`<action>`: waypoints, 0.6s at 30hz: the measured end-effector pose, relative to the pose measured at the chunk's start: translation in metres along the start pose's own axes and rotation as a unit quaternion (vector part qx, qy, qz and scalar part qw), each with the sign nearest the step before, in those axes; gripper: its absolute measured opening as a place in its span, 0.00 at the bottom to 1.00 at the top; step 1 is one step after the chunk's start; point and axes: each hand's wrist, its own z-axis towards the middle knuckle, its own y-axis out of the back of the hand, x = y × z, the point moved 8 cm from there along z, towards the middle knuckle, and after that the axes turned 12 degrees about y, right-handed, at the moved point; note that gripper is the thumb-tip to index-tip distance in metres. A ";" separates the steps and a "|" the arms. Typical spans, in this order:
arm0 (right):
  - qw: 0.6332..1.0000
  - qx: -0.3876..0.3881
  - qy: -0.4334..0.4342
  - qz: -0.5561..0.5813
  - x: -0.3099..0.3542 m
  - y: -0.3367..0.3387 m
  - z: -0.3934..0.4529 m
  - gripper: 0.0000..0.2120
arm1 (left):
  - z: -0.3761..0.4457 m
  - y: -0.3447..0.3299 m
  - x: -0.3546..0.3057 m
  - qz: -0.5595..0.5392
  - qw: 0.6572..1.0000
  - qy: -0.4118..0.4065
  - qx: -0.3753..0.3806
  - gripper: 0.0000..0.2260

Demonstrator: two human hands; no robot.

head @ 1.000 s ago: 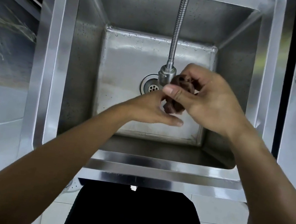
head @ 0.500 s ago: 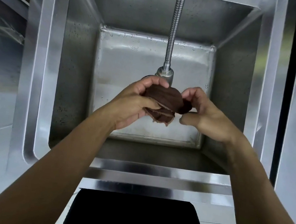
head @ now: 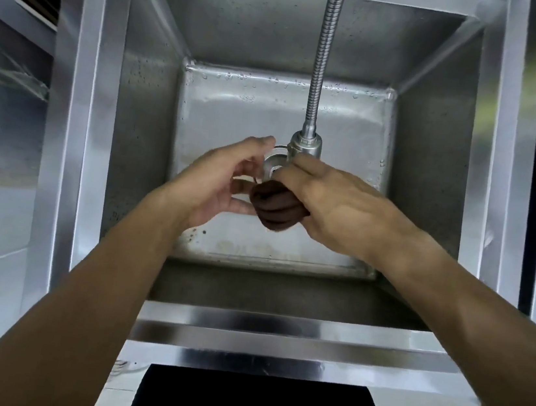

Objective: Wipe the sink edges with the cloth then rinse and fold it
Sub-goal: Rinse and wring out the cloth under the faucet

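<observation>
Both hands work a twisted cloth over the sink basin.
The left hand [head: 218, 182] is loosely curled beside the dark brown cloth [head: 276, 207]; the right hand [head: 334, 208] has its grip clenched on it, below the faucet head [head: 306, 143], above the steel sink [head: 427, 176].
</observation>
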 end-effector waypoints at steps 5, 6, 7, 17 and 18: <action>0.988 0.030 0.081 -0.128 0.011 0.001 0.012 0.19 | -0.006 -0.047 0.032 0.088 0.936 0.127 0.317 0.43; 0.985 0.034 0.080 -0.146 0.007 -0.003 0.013 0.17 | -0.003 -0.048 0.032 0.123 0.930 0.135 0.318 0.40; 0.983 0.041 0.073 -0.165 0.002 -0.008 0.014 0.15 | -0.001 -0.051 0.031 0.158 0.923 0.155 0.315 0.33; 0.963 0.084 -0.248 0.069 -0.047 -0.039 0.008 0.07 | 0.009 -0.057 -0.012 0.698 0.671 -0.178 -0.176 0.27; 0.959 0.071 -0.246 0.120 -0.046 -0.045 0.010 0.07 | 0.009 -0.058 -0.011 0.717 0.634 -0.217 -0.192 0.29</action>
